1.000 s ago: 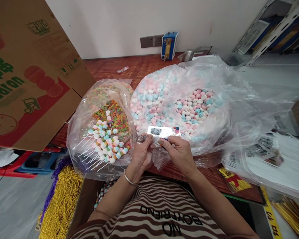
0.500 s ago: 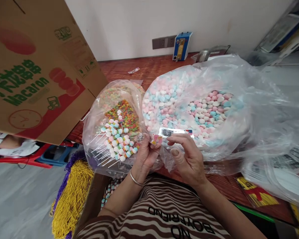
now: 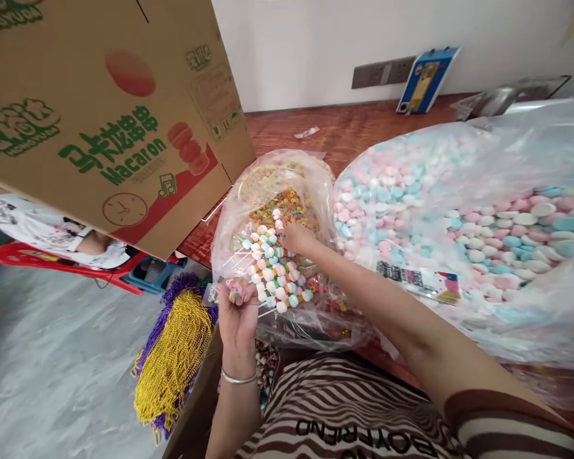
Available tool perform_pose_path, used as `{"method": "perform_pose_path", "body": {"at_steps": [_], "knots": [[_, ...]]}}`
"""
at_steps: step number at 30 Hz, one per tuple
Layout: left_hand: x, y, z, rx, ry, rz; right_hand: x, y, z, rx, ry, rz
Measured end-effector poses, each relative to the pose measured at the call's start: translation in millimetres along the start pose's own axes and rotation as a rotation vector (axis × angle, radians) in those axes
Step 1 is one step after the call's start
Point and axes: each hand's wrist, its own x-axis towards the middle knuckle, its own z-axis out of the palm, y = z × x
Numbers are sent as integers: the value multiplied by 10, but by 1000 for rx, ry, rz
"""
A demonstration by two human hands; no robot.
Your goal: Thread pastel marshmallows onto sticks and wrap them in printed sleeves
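My left hand [image 3: 239, 312] is closed on a small clear printed bag [image 3: 236, 290], low at the left of the candy pile. My right hand [image 3: 297, 240] reaches across to a candy skewer [image 3: 278, 220] with a white top and a pinkish piece below it. Its fingers are pinched at that skewer, though the fingertips are partly hidden. Beneath lie several marshmallow skewers [image 3: 270, 268] with white sticks pointing left. They rest on an open plastic bag [image 3: 229, 210] of small orange, green and yellow ring candies [image 3: 291, 207].
A large clear bag of pink, white and blue marshmallows [image 3: 387, 217] fills the right, with a printed wrapper [image 3: 418, 280] on it. A cardboard box [image 3: 124, 127] stands at the left. Yellow and purple bead strands [image 3: 176, 350] hang beside the table. A blue device [image 3: 428, 80] stands by the wall.
My right hand has left the small bag and moved left and away from me onto the skewers. My left hand has carried the bag to the left. The view has turned left.
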Motion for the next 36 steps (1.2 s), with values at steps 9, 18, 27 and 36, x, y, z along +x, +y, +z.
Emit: {"method": "perform_pose_path", "body": {"at_steps": [9, 18, 27, 36], "knots": [[163, 98, -210, -30, 76, 3, 13, -279, 290, -84, 3, -220], [140, 91, -155, -54, 67, -4, -386, -487, 181, -99, 71, -306], [129, -172, -19, -103, 165, -109, -1051, 738, -105, 252, -49, -36], [80, -363, 149, -100, 234, -147, -1330, 614, 365, 1166, -267, 286]]}}
